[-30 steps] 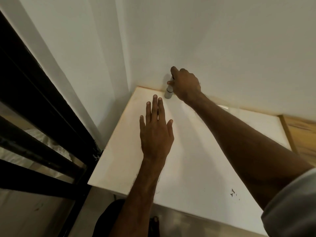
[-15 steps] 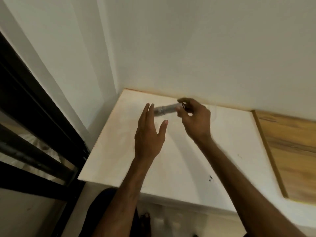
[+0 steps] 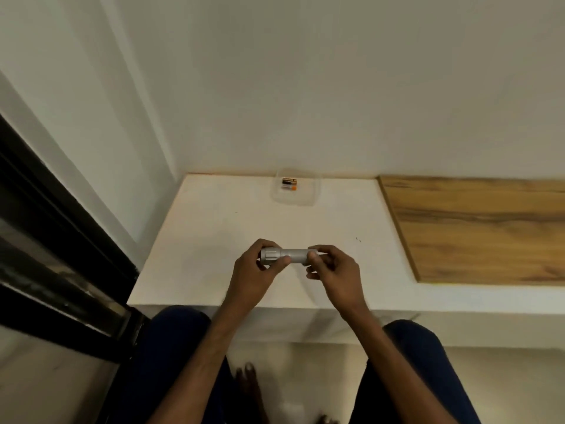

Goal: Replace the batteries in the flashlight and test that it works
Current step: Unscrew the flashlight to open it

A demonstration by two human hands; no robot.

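A silver flashlight (image 3: 293, 255) lies level between both hands, above the near part of the white table (image 3: 214, 240). My left hand (image 3: 255, 275) grips its wider ribbed head end. My right hand (image 3: 334, 270) pinches the tail end, which its fingers hide. At the back of the table, by the wall, a clear plastic tray (image 3: 305, 192) holds batteries (image 3: 289, 184) with black and orange ends.
A wood-grain surface (image 3: 483, 228) adjoins the table on the right. A dark-framed door or window (image 3: 55, 240) stands at the left. White walls close the back and left corner. My knees and bare feet show below the table edge.
My right hand took the flashlight from the back corner and brought it toward me. My left hand rose from the table and took hold of the head end. The battery tray has come into view.
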